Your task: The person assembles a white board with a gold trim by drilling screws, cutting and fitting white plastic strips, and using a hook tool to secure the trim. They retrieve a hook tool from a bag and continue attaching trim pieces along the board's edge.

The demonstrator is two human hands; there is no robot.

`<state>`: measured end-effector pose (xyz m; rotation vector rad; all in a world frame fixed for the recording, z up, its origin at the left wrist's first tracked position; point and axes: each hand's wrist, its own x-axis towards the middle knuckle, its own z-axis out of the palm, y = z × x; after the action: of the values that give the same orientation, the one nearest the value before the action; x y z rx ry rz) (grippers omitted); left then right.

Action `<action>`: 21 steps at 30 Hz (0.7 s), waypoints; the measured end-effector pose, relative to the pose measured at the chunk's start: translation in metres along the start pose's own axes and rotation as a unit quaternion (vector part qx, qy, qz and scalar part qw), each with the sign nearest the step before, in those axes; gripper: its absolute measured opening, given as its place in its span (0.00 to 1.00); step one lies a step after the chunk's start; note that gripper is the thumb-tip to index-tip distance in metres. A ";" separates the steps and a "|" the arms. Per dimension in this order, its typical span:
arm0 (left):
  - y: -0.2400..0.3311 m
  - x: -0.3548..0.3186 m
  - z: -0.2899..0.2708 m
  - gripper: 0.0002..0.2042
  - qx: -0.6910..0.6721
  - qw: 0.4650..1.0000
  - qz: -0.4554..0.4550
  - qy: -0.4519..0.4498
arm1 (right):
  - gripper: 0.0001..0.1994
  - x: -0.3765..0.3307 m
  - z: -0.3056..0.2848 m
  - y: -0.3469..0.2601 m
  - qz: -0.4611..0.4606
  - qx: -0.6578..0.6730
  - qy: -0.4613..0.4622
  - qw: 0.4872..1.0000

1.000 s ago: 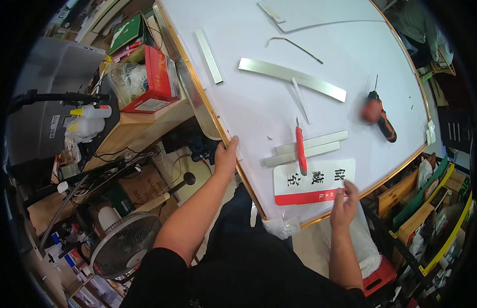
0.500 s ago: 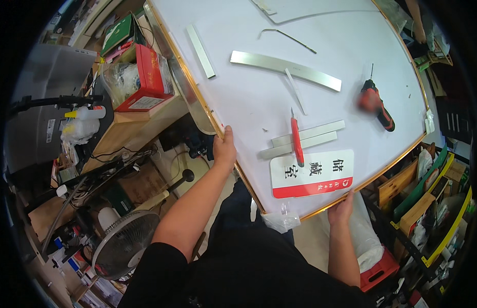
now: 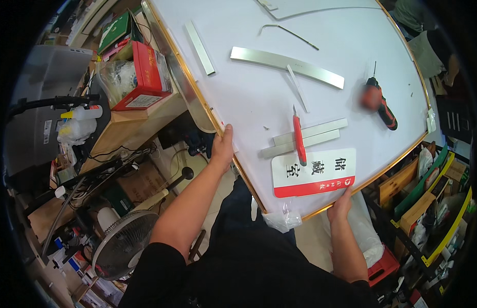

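My left hand (image 3: 222, 149) is closed round the left edge of a large white board (image 3: 238, 102) with a gold-coloured frame. At the near edge my right hand (image 3: 341, 206) grips the same frame, its thumb on top and its other fingers hidden underneath. Close to the right hand lies a white and red sign plate (image 3: 314, 172). A red utility knife (image 3: 299, 139) with its blade out rests across two short metal strips (image 3: 320, 136) and the plate. Farther up are a long metal strip (image 3: 287, 66), a narrow white strip (image 3: 298, 88) and a red and black power screwdriver (image 3: 379, 103).
Clear plastic wraps the board's near corner (image 3: 282, 219). A bent thin rod (image 3: 291, 35) and another metal strip (image 3: 199, 48) lie toward the far side. At left stand a red box (image 3: 148, 77) and a fan (image 3: 126, 245). Another person (image 3: 436, 46) is at the far right.
The board and the things on it sit slightly farther right in the picture. Both hands keep their hold on the frame. The other person at the far right has come further into view.
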<state>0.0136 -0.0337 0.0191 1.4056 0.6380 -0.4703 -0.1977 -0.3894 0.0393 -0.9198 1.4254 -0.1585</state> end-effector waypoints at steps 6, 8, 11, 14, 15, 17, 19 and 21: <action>-0.003 0.003 0.001 0.31 0.014 0.999 -0.005 0.030 | 0.35 0.010 -0.004 0.006 0.003 -0.001 0.008 1.000; -0.003 0.003 0.003 0.31 0.015 0.999 0.001 0.042 | 0.35 0.011 -0.005 0.006 0.002 0.013 -0.007 1.000; 0.000 0.001 0.005 0.31 0.007 0.999 -0.003 0.051 | 0.33 0.010 -0.008 0.004 0.000 0.033 -0.030 0.999; 0.008 -0.005 0.007 0.30 -0.053 0.998 -0.017 0.044 | 0.32 0.009 -0.013 0.003 0.001 0.047 -0.065 0.997; 0.011 -0.007 0.007 0.30 -0.053 0.998 -0.028 0.034 | 0.32 0.009 -0.015 0.002 -0.008 0.049 -0.082 0.995; 0.019 -0.010 0.004 0.30 -0.050 0.996 -0.065 0.019 | 0.31 0.005 -0.022 0.005 -0.016 0.050 -0.085 0.995; 0.026 -0.009 0.004 0.32 -0.156 0.981 -0.112 -0.008 | 0.30 0.006 -0.027 0.002 -0.014 0.052 -0.059 0.997; 0.031 -0.007 0.003 0.33 -0.196 0.970 -0.139 -0.047 | 0.30 0.003 -0.030 -0.001 -0.013 0.070 -0.088 0.994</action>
<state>0.0288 -0.0334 0.0469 0.9181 0.8071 -0.5921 -0.2234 -0.4054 0.0408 -0.8155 1.2239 -0.1897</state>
